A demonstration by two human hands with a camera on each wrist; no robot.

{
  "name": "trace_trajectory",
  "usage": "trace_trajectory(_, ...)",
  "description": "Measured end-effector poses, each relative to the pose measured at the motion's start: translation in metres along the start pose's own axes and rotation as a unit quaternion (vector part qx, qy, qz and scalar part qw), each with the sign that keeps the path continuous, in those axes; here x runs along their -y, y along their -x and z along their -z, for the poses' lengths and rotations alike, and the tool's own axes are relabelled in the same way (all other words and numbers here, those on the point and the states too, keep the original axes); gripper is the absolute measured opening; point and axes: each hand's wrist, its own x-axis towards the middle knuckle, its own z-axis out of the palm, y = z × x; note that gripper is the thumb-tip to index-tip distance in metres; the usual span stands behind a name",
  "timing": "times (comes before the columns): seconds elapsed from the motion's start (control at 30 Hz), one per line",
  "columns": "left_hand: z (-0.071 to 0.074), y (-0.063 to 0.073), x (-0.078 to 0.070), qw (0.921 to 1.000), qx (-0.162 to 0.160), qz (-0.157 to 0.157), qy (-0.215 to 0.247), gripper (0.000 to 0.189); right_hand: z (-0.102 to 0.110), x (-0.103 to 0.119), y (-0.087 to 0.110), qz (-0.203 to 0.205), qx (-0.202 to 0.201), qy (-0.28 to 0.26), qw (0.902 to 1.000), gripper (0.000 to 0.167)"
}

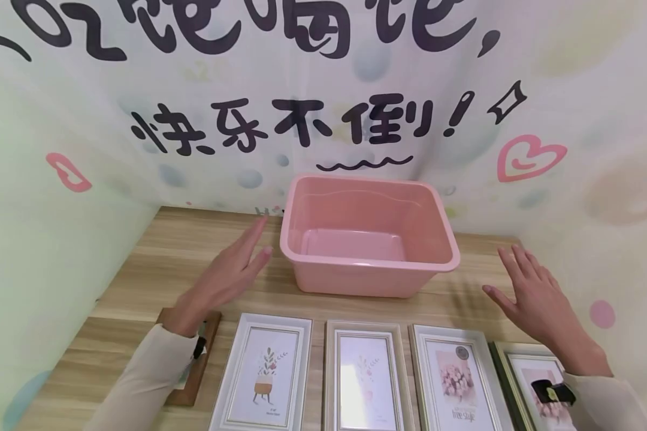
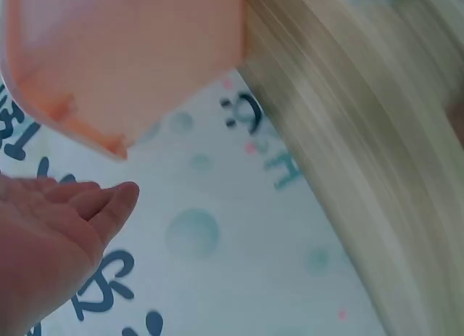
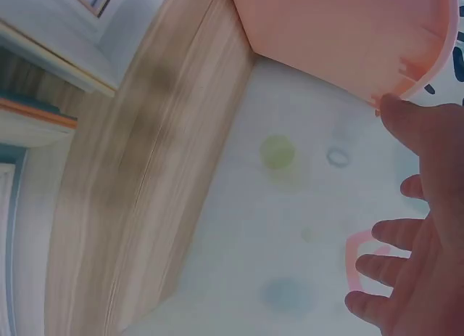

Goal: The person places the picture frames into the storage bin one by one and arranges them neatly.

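Observation:
A pink plastic bin (image 1: 350,278) stands upright at the back of the wooden table, its inside bare in the head view. My left hand (image 1: 229,269) is held beside the bin's left end, fingers straight and apart from it. To the right of the bin, my right hand (image 1: 536,299) hovers with fingers spread and nothing in its grasp. The left wrist view shows the left hand (image 2: 54,234) near the bin's rim (image 2: 61,133). In the right wrist view the right thumb overlaps the bin (image 3: 348,38), with the right hand (image 3: 428,227) below.
Along the table's (image 1: 135,287) near side lie a brown frame (image 1: 191,392), a white picture frame (image 1: 237,365), a beige frame (image 1: 331,371), another white frame (image 1: 420,371) and a dark-edged frame (image 1: 509,371) under the right forearm. A printed cloth wall (image 1: 248,78) rises behind.

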Motion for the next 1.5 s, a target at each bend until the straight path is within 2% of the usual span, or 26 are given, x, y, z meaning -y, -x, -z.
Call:
trace_trajectory(0.07,-0.006,-0.004,-0.005,0.9975,-0.017,0.011,0.068,0.066,-0.001,-0.002,0.0,-0.004,0.004,-0.01,0.9999,0.084)
trace_trajectory(0.2,-0.018,-0.012,-0.012,0.983,-0.037,0.028,0.178,0.066,-0.005,-0.007,0.002,-0.014,0.017,-0.036,0.9991,0.082)
trace_trajectory(0.27,-0.023,-0.016,-0.014,0.9771,-0.042,0.032,0.206,0.066,-0.007,-0.01,0.003,-0.022,0.025,-0.05,0.9982,0.081)
trace_trajectory(0.4,-0.029,-0.024,-0.017,0.9703,-0.053,0.029,0.234,0.063,-0.011,-0.016,0.009,-0.037,0.04,-0.069,0.9962,0.081)
trace_trajectory(0.57,-0.035,-0.03,-0.022,0.9664,-0.063,0.019,0.249,0.057,-0.017,-0.03,0.024,-0.044,0.079,-0.084,0.9924,0.079)
trace_trajectory(0.73,-0.037,-0.032,-0.029,0.9697,-0.062,0.026,0.235,0.057,-0.031,-0.054,0.05,-0.041,0.1,-0.112,0.9878,0.076)
trace_trajectory(0.87,-0.038,-0.035,-0.03,0.9705,-0.066,0.049,0.227,0.058,-0.042,-0.073,0.072,-0.053,0.093,-0.132,0.9855,0.077)
trace_trajectory(1.0,-0.039,-0.039,-0.032,0.9673,-0.063,0.07,0.236,0.059,-0.047,-0.089,0.093,-0.076,0.099,-0.127,0.984,0.083)
trace_trajectory(1.1,-0.04,-0.042,-0.033,0.9639,-0.051,0.09,0.246,0.064,-0.047,-0.101,0.107,-0.098,0.134,-0.12,0.9789,0.083)
trace_trajectory(1.23,-0.042,-0.046,-0.034,0.96,-0.043,0.106,0.255,0.068,-0.048,-0.114,0.121,-0.1,0.167,-0.118,0.9738,0.08)
trace_trajectory(1.3,-0.043,-0.046,-0.034,0.9578,-0.045,0.1,0.266,0.066,-0.05,-0.119,0.126,-0.095,0.156,-0.121,0.9757,0.077)
trace_trajectory(1.4,-0.046,-0.046,-0.032,0.9541,-0.051,0.081,0.284,0.062,-0.055,-0.126,0.129,-0.078,0.11,-0.118,0.9839,0.067)
trace_trajectory(1.5,-0.05,-0.047,-0.032,0.9507,-0.057,0.072,0.296,0.061,-0.06,-0.13,0.127,-0.054,0.058,-0.114,0.9904,0.05)
